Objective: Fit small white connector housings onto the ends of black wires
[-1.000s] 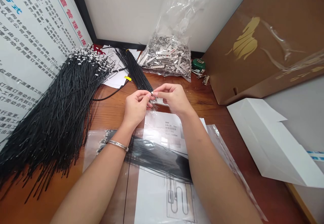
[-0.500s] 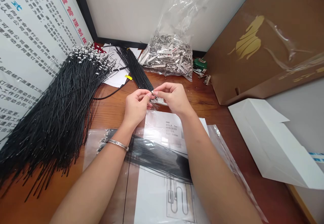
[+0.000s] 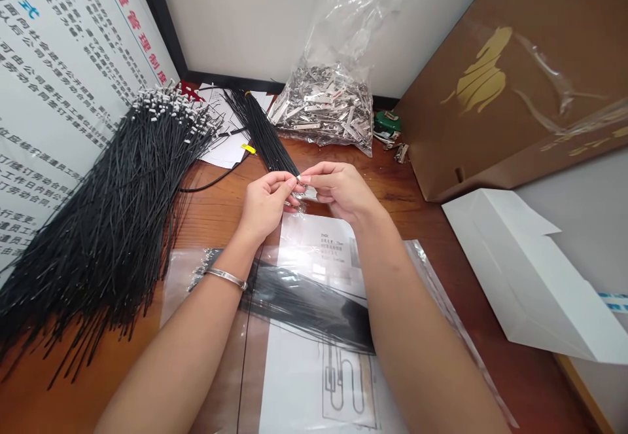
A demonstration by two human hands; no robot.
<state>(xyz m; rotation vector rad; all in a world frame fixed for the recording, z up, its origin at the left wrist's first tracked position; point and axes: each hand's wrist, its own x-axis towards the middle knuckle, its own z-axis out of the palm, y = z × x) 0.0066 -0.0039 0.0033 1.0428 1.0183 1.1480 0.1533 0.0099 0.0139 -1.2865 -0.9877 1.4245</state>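
My left hand (image 3: 267, 201) is closed in a pinch at the near end of a tied bundle of thin black cables (image 3: 269, 143), with small metal-coloured ends showing under its fingers. Thumb and forefinger of my right hand (image 3: 338, 188) meet the left fingertips there, closed on a tiny white cable tip (image 3: 299, 178). Fingers hide most of that tip. Below both hands, a clear plastic bag (image 3: 417, 277) lies over a printed sheet (image 3: 299, 237). More black cables (image 3: 304, 300) lie across the sheet at the bag, under my forearms.
A large heap of black cables with white ends (image 3: 108, 211) fills the left side. At the back stands a clear bag of metal strips (image 3: 326, 103), beside a green tape measure (image 3: 387, 123). A brown box (image 3: 490, 87) and a white carton (image 3: 530, 277) stand on the right.
My right hand has turned slightly, its wrist moving to the right, and its fingers have spread a little. The pinched tip has shifted slightly right.
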